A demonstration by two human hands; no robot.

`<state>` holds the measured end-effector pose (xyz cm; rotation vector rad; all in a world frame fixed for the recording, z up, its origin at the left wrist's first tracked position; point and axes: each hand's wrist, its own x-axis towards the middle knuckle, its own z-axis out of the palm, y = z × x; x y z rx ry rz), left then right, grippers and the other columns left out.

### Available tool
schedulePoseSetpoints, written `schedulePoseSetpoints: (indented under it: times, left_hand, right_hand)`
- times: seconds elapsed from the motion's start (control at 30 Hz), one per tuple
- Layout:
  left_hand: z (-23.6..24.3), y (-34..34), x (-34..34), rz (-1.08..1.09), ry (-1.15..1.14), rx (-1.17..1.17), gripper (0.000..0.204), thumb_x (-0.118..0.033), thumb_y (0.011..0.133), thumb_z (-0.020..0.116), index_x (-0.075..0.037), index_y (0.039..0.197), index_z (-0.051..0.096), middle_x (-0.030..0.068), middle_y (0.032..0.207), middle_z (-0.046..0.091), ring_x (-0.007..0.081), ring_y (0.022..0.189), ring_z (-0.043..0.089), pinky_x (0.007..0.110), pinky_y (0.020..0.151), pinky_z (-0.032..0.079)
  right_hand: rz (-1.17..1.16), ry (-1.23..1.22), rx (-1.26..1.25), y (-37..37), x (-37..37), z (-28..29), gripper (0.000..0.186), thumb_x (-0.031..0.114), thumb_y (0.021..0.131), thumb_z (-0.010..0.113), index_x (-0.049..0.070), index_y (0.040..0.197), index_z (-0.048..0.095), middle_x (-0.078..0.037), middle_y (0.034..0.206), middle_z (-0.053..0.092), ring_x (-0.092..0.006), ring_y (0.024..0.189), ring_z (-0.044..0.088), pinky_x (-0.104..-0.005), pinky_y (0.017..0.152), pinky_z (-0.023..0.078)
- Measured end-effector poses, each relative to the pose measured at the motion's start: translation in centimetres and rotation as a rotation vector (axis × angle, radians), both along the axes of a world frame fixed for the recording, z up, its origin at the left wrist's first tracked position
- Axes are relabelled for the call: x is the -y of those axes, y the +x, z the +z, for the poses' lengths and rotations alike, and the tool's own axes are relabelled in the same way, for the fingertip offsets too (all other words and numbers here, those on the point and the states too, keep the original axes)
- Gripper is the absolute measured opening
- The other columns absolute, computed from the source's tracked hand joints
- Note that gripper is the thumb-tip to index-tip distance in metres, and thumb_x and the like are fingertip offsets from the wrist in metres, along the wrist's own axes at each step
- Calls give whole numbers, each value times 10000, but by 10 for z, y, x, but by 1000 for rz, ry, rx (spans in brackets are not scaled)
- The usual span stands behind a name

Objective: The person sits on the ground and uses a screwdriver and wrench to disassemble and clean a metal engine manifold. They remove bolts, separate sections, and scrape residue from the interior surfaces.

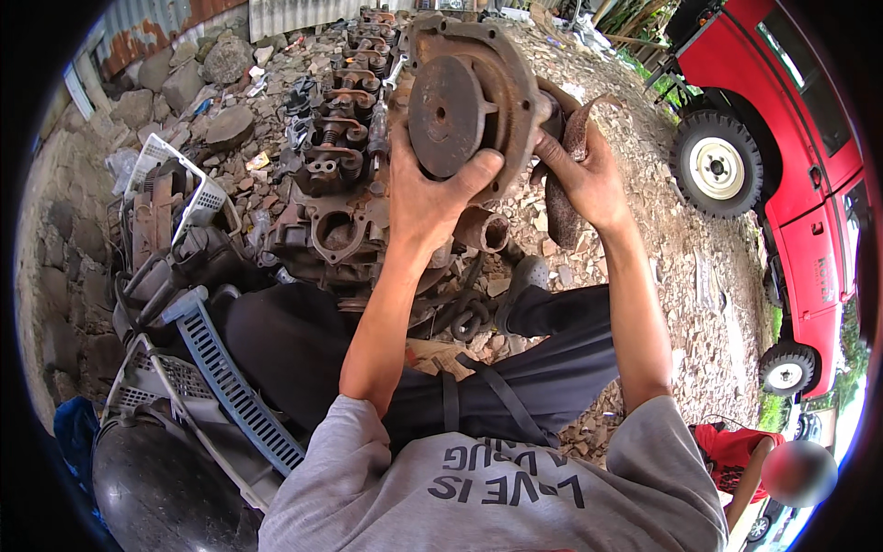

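Note:
I hold a rusty round metal housing [444, 115] with a flat disc, centre hole and bolted flange above an engine block [313, 241]. My left hand [428, 189] grips its lower left side, thumb across the rim below the disc. My right hand [586, 179] is closed round its back right side, fingers mostly hidden, beside a rusty curved metal piece [566, 216]; I cannot tell whether it holds that too. A row of rocker arms and springs [340, 133] runs along the engine behind. A short pipe [487, 232] lies below my hands.
Plastic crates with metal parts [235, 377] and a dark rounded object [156, 478] sit left, near rocks [230, 129] and a wall. A red off-road vehicle [791, 276] stands right on gravel. Another person in red [736, 455] is at lower right. My legs are below the engine.

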<state>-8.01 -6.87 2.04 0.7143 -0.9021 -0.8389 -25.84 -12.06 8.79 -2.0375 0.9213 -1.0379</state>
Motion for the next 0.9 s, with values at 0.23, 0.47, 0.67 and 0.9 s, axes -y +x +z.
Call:
schedulePoseSetpoints:
  times: [0.23,0.47,0.67,0.9]
  left_hand:
    - [-14,2,10,-192,6,-258,934,-506,784,798,36,1418,379,163,1284,550,232,1184,556,382,1012,462]
    - [0,9,2,98,8,14,934,-426,716,875,60,1350,391,179,1237,576,246,1110,607,360,950,507]
    - [8,12,0,144,14,37,1018,-497,642,906,62,1328,403,174,1215,582,244,1084,619,372,922,520]
    - [-21,62,6,74,-1,23,1289,-775,564,804,61,1442,367,168,1323,528,247,1224,535,387,1023,437]
  right_hand:
    - [-8,151,102,-7,-15,-3,620,274,957,687,-24,1439,436,-144,1255,624,-195,1145,586,-321,939,485]
    - [-6,272,-78,-17,-24,-28,527,263,950,702,0,1363,508,-64,1047,654,-95,859,584,-278,764,507]
    - [11,312,-119,-30,3,-70,538,267,933,725,-20,1335,513,-84,1109,658,-142,961,598,-311,888,484]
    - [-55,229,-438,-70,51,-175,561,386,905,715,-65,1203,565,-237,1056,691,-325,1012,672,-383,900,502]
